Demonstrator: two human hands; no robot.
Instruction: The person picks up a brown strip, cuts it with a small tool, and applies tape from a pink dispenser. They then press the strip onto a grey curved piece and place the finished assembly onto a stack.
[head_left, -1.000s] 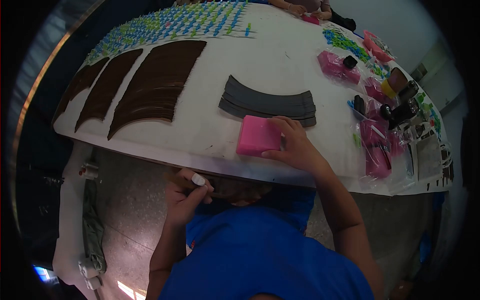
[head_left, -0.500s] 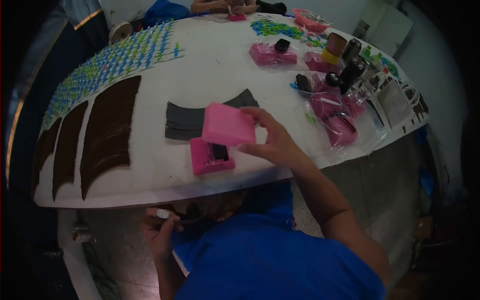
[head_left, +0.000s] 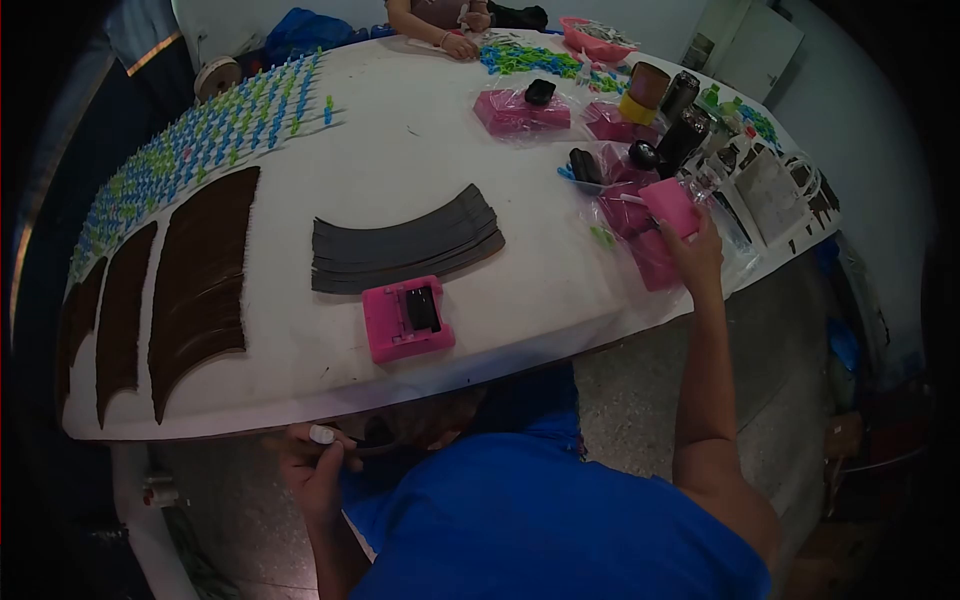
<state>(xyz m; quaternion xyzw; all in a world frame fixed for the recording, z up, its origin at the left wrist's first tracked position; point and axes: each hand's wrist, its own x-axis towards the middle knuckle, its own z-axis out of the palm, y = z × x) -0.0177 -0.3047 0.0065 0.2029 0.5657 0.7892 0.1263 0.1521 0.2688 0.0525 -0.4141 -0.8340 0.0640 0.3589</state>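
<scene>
An open pink box [head_left: 407, 320] with a dark insert lies near the front edge of the white table [head_left: 520, 300]. My right hand [head_left: 693, 250] holds its pink lid [head_left: 669, 206] out to the right, over the clear bags of pink boxes [head_left: 640, 240]. My left hand [head_left: 315, 465] is below the table edge, fingers closed around a small dark thing that I cannot make out. A fan of grey strips [head_left: 400, 243] lies just behind the open box.
Brown strip fans [head_left: 200, 280] lie at the left. Blue and green pegs [head_left: 200, 130] stand in rows at the back left. Dark bottles [head_left: 685, 125] and pink bags crowd the right. Another person's hands [head_left: 455, 30] work at the far end.
My right hand lifted the pink lid off the box and carried it right toward the bags. The box base now lies open. My left hand stayed under the table.
</scene>
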